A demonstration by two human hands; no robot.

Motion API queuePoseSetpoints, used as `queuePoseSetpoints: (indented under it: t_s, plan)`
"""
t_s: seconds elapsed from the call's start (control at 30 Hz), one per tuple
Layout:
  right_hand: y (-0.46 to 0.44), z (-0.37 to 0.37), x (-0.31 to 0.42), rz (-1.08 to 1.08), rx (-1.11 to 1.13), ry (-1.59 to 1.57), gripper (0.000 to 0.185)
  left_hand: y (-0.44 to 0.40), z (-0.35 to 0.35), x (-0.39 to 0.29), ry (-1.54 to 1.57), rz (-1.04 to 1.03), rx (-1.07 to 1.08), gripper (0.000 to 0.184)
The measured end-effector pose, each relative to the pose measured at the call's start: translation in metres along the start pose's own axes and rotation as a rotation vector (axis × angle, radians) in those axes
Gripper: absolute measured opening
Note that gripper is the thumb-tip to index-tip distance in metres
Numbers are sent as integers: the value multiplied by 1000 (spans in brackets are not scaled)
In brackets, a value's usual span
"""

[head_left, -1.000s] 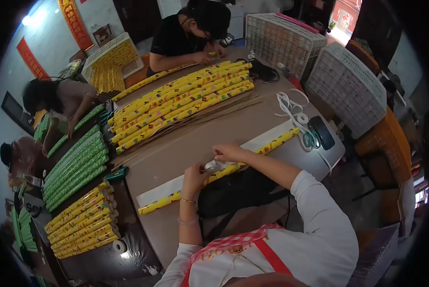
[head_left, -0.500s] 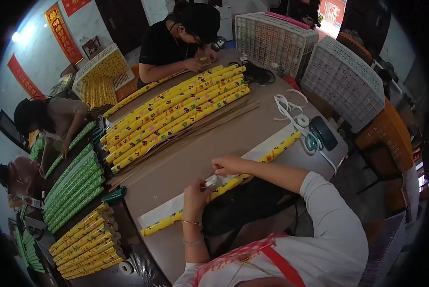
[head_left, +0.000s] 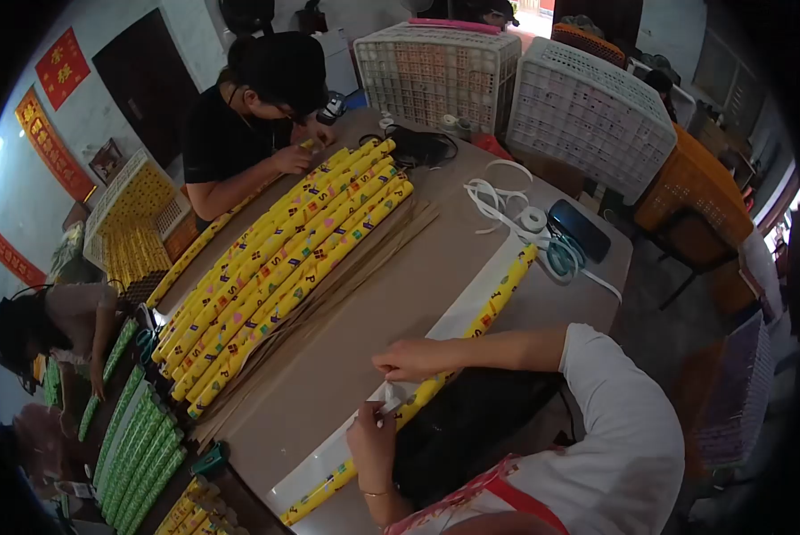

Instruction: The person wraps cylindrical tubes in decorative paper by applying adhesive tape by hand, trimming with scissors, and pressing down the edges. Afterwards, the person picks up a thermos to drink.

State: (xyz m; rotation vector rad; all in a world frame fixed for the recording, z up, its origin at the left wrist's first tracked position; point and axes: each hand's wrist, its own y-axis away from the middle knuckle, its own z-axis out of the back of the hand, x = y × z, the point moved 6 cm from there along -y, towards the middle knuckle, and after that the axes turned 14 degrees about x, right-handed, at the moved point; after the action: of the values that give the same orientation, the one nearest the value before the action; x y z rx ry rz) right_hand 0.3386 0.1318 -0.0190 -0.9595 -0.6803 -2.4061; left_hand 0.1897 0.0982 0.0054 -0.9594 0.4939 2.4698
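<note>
A long yellow patterned roll [head_left: 498, 299] with a white strip [head_left: 462, 312] along its far edge lies diagonally on the table in front of me. My left hand [head_left: 373, 441] is closed on a small white tape roll [head_left: 387, 403] over the lower half of that yellow roll. Just beyond it, my right hand [head_left: 409, 358] has its fingers pinched together at the white strip; anything between them is too small to make out. A dark cloth [head_left: 462, 437] lies beneath my forearm, beside the roll.
Yellow rolls [head_left: 284, 259] are piled across the table [head_left: 328, 339]. White ribbon [head_left: 498, 201], scissors [head_left: 562, 256] and a dark case [head_left: 580, 229] lie at the right. Green rolls [head_left: 141, 455] are at the left. A co-worker in black [head_left: 239, 134] leans over the far side; crates [head_left: 587, 116] stand behind.
The view has turned, so the table and rolls appear rotated and shifted left. Both my hands stay near the middle of the yellow roll, the left still with the tape.
</note>
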Motion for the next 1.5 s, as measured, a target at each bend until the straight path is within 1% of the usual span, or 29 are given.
queuePoseSetpoints:
  t_s: [0.03, 0.1, 0.17, 0.23, 0.3, 0.33, 0.4, 0.43, 0.5, 0.53, 0.6, 0.73, 0.8, 0.83, 0.9, 0.93, 1.0, 1.03, 1.1, 1.17, 1.23, 1.3, 1.33, 1.37, 1.4, 1.43, 1.47, 1.5]
  plan:
    - [-1, 3, 1, -2, 26, -23, 15, 2, -1, 0, -2, 4, 19, 18]
    - [-2, 3, -4, -21, 43, -44, 15, 3, 1, -6, 12, -19, -37, 17]
    - [-2, 0, -3, 27, -40, 13, 15, 2, -1, -6, 2, -29, -31, 17]
    - [-4, -1, -6, 2, -27, -18, 16, 3, 1, -8, -21, -18, -38, 18]
    - [-1, 2, 0, 81, -69, -27, 14, 1, -1, -5, -32, 5, -21, 18]
    - [-1, -2, 0, 66, -88, -46, 14, 2, -1, -4, -57, 27, -16, 18]
    - [-3, -3, 0, 82, -125, 88, 15, 2, -2, -4, -41, -13, 1, 17]
    - [-3, -2, -7, 61, -143, 93, 15, 1, -3, -4, -27, -7, -1, 16]
    - [-6, -5, -4, 183, -113, 2, 15, -1, 0, -4, -21, 19, -6, 15]
    - [-8, -7, -5, 184, -125, -10, 15, 0, 0, -5, -34, 18, 5, 15]
    - [-5, -3, -2, 85, -60, -18, 15, 0, 0, -7, -94, 28, -28, 15]
    - [-7, -3, -1, 184, -111, 15, 14, -1, 5, -7, -109, 31, -30, 16]
    - [-10, -5, -7, 136, -100, 17, 14, -1, 4, -7, -86, -24, -34, 16]
    - [-13, -9, -9, 144, -84, 24, 14, 1, 5, -7, -78, -12, -47, 16]
    - [-7, -5, -8, 221, -223, 0, 15, 0, 4, -12, -54, -31, -68, 16]
    - [-7, -4, -11, 219, -202, 7, 15, -2, 2, -12, -35, -21, -76, 16]
    - [-9, -3, -9, 97, -129, -51, 15, -1, 2, -7, -117, -10, -43, 16]
    - [-9, -3, -5, 92, -108, -63, 15, -1, 2, -2, -22, 32, -32, 14]
    - [-3, 7, 0, 77, -106, -135, 11, 0, 3, -5, -74, -4, -52, 14]
    - [-9, 6, -4, 35, -49, -95, 12, 0, 1, -3, -41, -10, -51, 15]
    - [-4, 9, 1, 33, -43, -76, 12, -1, 2, -3, -56, -3, -31, 17]
    - [-14, 2, -13, 86, -63, -115, 12, -6, 0, -6, -114, -4, -30, 18]
    - [-15, 1, -16, 84, -78, -42, 13, -5, 2, -4, -167, 0, -58, 19]
    - [-17, 4, -17, 106, -81, 32, 15, -5, 1, -1, -115, -84, -94, 19]
    - [-23, 1, -25, 106, -38, 61, 17, -4, 2, -1, -75, 28, -83, 18]
    - [-18, 2, -21, 60, -26, -17, 18, -6, -1, 2, -125, -79, -113, 17]
    - [-17, 2, -20, 83, -27, -7, 17, -5, -1, 2, -40, -89, -108, 20]
    - [-8, 7, -9, -21, -3, -21, 16, -4, -2, 0, -56, -64, -83, 19]
